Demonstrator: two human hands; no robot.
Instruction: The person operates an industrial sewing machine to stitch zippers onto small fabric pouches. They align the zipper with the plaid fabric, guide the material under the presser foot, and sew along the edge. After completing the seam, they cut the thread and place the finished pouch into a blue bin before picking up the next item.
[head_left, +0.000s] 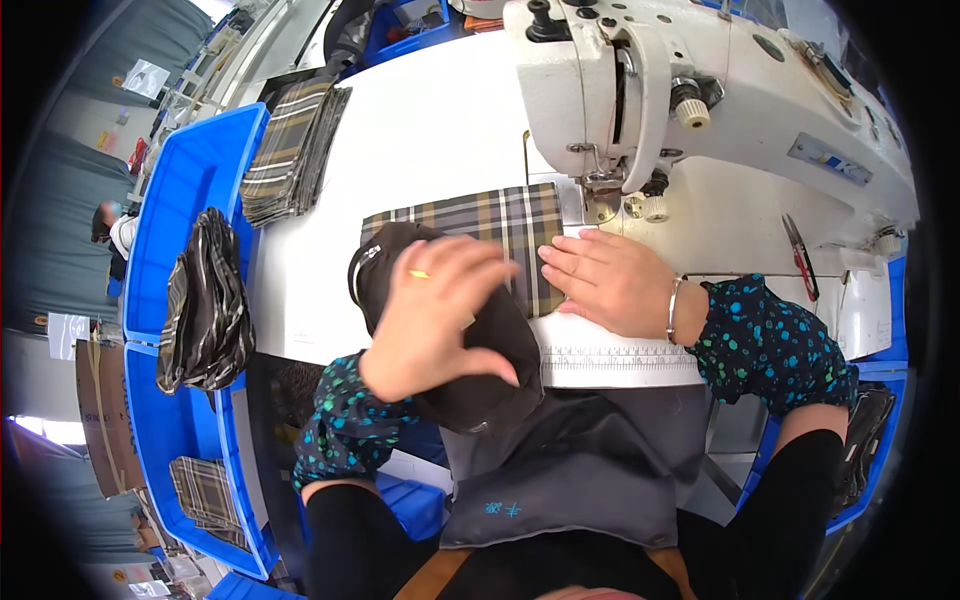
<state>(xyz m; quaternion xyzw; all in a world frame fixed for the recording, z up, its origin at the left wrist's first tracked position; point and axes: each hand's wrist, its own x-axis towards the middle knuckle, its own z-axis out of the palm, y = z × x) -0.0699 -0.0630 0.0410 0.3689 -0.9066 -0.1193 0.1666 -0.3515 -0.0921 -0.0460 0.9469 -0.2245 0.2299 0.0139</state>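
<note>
My left hand (430, 315) is over a dark brown fabric piece (480, 405) that lies bunched across the left part of a plaid panel (530, 215); its fingers are spread and slightly blurred, its thumb out to the right. My right hand (605, 280) lies flat on the right side of the panel, fingers stretched out, just in front of the presser foot of a white sewing machine (555, 80). A ruler strip (620, 355) runs along the table's front edge.
Stacked plaid pieces (285, 150) lie at the table's back left. Blue bins (180, 160) line the left, with bundled dark fabric (205, 300) and plaid pieces (205, 490). Scissors (800, 255) lie at the right, near another bin (850, 515). A person (120, 235) is far left.
</note>
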